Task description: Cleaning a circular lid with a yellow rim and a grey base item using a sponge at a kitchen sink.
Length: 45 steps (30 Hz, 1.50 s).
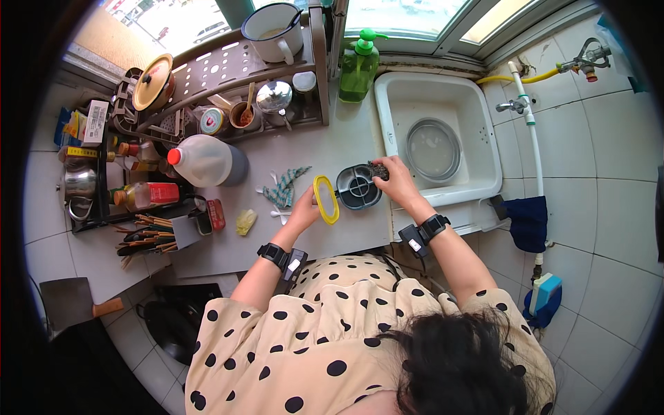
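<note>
My left hand (302, 212) grips a clear lid with a yellow rim (332, 216), tilted on edge above the counter. In my right hand (402, 182) is a dark wire scouring pad (377, 170), touching or just above the right edge of a dark oval container (353, 196). Ribs and a ring divide the container's surface. It sits on the grey counter (290, 246) between my hands, close to the sink. Left of the lid lie a twisted teal-patterned cloth (282, 188), white plastic spoons (280, 213) and a crumpled yellowish wrapper (246, 222).
On the right, a white sink (385, 119) holds a round metal basin (433, 150). A green pump bottle (359, 70) stands behind the counter. To the left are a large plastic jug (205, 161), a brown rack (207, 72) with pots and jars, and a chopstick holder (188, 232).
</note>
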{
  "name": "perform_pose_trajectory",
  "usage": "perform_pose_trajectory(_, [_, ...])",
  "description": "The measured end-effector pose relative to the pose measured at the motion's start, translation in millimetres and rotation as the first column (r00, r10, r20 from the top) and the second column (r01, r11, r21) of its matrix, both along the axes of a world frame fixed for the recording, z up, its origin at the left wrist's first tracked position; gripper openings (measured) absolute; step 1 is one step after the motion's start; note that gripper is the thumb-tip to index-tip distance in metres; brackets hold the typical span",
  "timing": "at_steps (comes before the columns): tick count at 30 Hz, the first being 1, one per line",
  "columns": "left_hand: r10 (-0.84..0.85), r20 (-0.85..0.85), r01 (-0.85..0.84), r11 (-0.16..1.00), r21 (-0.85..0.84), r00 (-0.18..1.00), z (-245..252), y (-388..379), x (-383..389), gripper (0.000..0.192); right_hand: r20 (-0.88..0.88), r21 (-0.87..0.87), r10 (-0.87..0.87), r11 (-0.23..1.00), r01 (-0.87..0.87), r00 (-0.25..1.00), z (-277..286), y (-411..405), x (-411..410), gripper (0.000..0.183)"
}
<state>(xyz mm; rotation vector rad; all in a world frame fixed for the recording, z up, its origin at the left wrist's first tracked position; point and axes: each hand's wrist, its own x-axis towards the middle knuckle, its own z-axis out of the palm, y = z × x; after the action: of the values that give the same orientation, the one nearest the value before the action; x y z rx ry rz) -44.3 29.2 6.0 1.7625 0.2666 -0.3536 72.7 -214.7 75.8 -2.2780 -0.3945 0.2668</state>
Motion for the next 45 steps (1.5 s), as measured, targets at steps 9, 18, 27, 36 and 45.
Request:
perform_pose_trajectory(9, [-0.091,0.136,0.061,0.976,0.208,0.987,-28,-12,14,0.033,-0.048,-0.058,0.084,0.995,-0.086,0.995,6,-1,3,0.036])
perform_pose_trajectory(18, [-0.096,0.215,0.071,0.990,0.123,0.972,-24,-25,21,0.070,0.025,0.034,-0.039,0.999,0.038,0.999,7,-30,7,0.037])
perform_pose_trajectory(27, [-0.286,0.173,0.255,0.950,0.177,0.943,-10,-11,25,0.091,-0.035,-0.007,-0.550,0.835,0.550,0.835,4,-152,-3,0.039])
perform_pose_trajectory(36, [-0.314,0.158,0.272,0.933,0.237,0.936,-38,-19,28,0.088,-0.488,0.412,-0.709,0.327,0.850,0.509,-8,-282,-51,0.026])
perform_pose_trajectory(45, [-0.304,0.107,0.279,0.939,0.201,0.947,-49,-16,32,0.084,-0.268,0.266,-0.586,0.718,0.643,0.765,-37,-228,38,0.028])
